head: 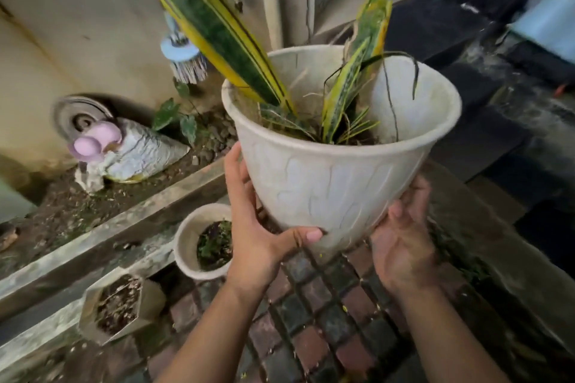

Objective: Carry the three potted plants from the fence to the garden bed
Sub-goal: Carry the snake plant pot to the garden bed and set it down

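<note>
Left hand and right hand clasp a flared, ribbed, seemingly plastic white pot of stiff striped leaves.

A dirty-white pot with raised veining is seen; its leaves are dark green, mottled (yellow-edged); the paving is red-and-grey chequered.

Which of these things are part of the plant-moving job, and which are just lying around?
Part of the job: white pot of snake plant, held in both hands; small round pot; hexagonal pot; garden bed.

Lying about: blue brush; grey garden ornament.
</note>
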Available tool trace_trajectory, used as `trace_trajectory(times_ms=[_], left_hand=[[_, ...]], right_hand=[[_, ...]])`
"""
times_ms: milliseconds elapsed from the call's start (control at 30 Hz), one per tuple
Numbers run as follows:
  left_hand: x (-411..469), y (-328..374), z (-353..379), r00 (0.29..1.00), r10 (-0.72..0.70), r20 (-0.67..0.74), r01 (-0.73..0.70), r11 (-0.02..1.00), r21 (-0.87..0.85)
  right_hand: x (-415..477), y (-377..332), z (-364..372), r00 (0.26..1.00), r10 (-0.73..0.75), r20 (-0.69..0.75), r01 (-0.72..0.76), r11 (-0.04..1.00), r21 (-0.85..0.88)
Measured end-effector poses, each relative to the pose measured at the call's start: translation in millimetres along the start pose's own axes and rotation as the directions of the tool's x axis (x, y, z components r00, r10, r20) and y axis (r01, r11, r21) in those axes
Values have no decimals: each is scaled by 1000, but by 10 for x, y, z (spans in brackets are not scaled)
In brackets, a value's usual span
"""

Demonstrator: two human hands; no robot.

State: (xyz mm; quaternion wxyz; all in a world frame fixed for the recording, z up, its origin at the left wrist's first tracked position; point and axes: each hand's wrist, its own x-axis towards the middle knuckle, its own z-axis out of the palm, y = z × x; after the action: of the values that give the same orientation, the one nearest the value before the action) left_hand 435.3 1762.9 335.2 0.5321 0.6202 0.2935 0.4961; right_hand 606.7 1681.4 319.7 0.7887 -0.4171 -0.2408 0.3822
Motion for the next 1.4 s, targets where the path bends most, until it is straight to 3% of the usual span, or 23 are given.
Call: trace_trajectory(times_ms=[300, 600, 733, 900, 1133, 1400], left_hand=[[-430, -3119, -360, 999, -19, -37, 20, 999, 37], [-791, -4887, -373, 983, -138, -123, 148, 986, 78], [-711, -5191, -420, 975, -194, -113, 202, 977, 71], [-415, -5274, -599, 990, -131, -44, 136, 983, 124], [-128, -5149, -677, 980, -187, 75, 176, 975, 133], [-401, -5559, -710, 973, -222, -56, 229, 944, 239]], right_hand=[[469, 2735, -1413, 992, 81, 99, -76, 996, -50], [512, 4183, -2538, 977, 207, 61, -199, 974, -108], [721, 4499, -2685, 968, 246, 47, -239, 964, -112], [962, 4740, -2660, 964, 236, 123, -217, 965, -149], [1279, 4556, -2509, 939, 324, 118, -282, 918, -280], [1303, 4635, -2501, 930, 335, 153, -289, 921, -261]])
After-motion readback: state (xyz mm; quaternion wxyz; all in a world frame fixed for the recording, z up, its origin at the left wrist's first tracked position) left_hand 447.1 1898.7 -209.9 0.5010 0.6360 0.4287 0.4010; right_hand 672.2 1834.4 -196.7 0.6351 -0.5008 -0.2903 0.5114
